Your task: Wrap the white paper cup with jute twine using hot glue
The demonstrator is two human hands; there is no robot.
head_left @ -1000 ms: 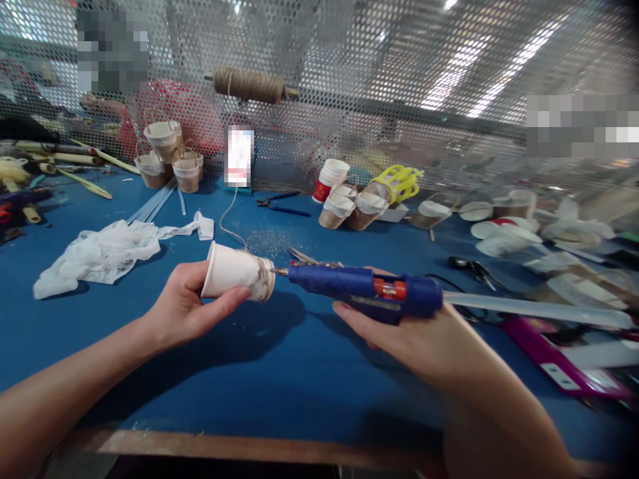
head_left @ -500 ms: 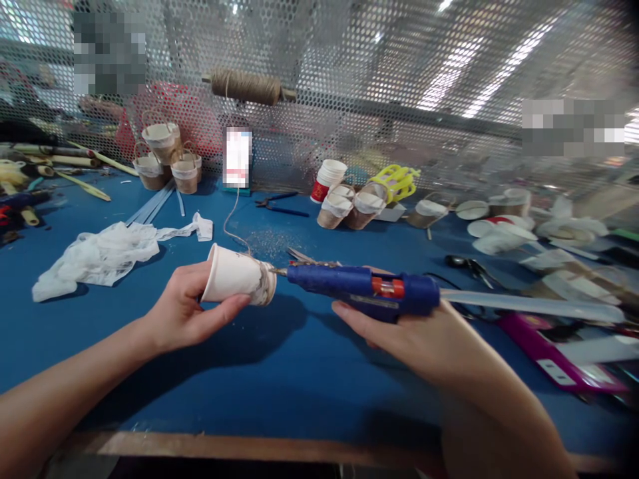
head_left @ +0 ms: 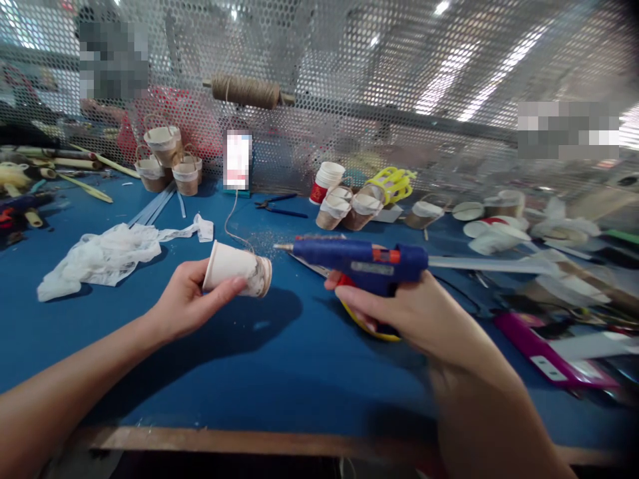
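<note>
A white paper cup (head_left: pixel 225 267) lies tilted on its side in the air, gripped by my left hand (head_left: pixel 192 303), its base pointing right. Around the base end runs twine (head_left: pixel 232 229), which leads back up toward the spool. My right hand (head_left: pixel 387 303) is wrapped round the handle of a blue glue gun (head_left: pixel 359 261). The gun's nozzle points left, a little apart from the cup's base. From its rear sticks a long clear glue stick (head_left: pixel 489 265). Beneath the gun lie scissors (head_left: pixel 369 327) with a yellow and red handle, partly hidden.
A twine spool (head_left: pixel 245 92) hangs on the perforated metal screen. Twine-wrapped cups (head_left: pixel 186 178) stand at back left, others (head_left: pixel 367 206) at back centre. White gauze (head_left: pixel 104 259) lies left, blue-handled pliers (head_left: pixel 282 207) behind, a magenta case (head_left: pixel 529 346) right.
The glue gun has moved up and away from the cup's base, leaving a gap. Scissor handles beneath it now show. The cup has shifted slightly left and up.
</note>
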